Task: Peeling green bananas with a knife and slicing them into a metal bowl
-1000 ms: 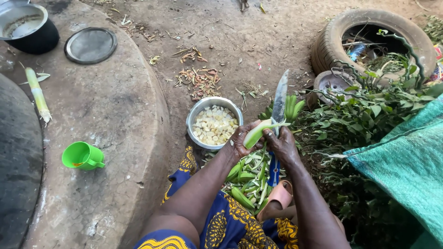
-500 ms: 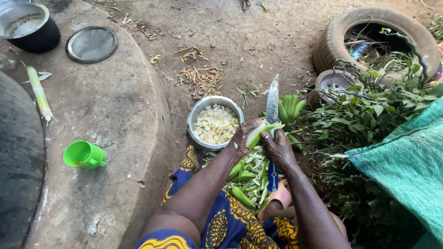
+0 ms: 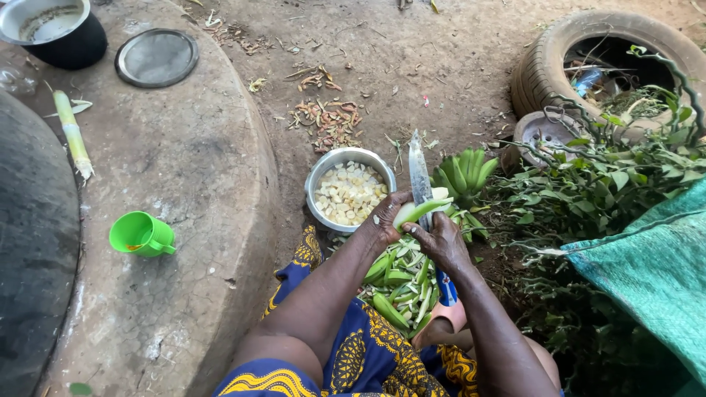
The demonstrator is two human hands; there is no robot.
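Observation:
My left hand (image 3: 384, 220) holds a green banana (image 3: 418, 211), partly peeled so its pale flesh shows at the tip. My right hand (image 3: 441, 242) grips a long knife (image 3: 420, 175) by its blue handle, blade pointing away and lying against the banana. Just beyond my hands a metal bowl (image 3: 318, 191) holds several pale cut pieces. Green peels (image 3: 397, 283) are heaped on my lap and the ground below my hands. A bunch of unpeeled green bananas (image 3: 465, 173) lies to the right of the bowl.
A green plastic cup (image 3: 140, 234) and a pale stalk (image 3: 72, 134) lie on the round concrete slab (image 3: 176, 184) at left, with a metal lid (image 3: 157, 56) and a pot (image 3: 51, 29) farther back. An old tyre (image 3: 544, 62), leafy branches (image 3: 610, 184) and green netting (image 3: 654, 272) crowd the right.
The knife blade has swung from leaning right to nearly upright and shifted a little left along the banana. Both hands stay at the same spot over the peels.

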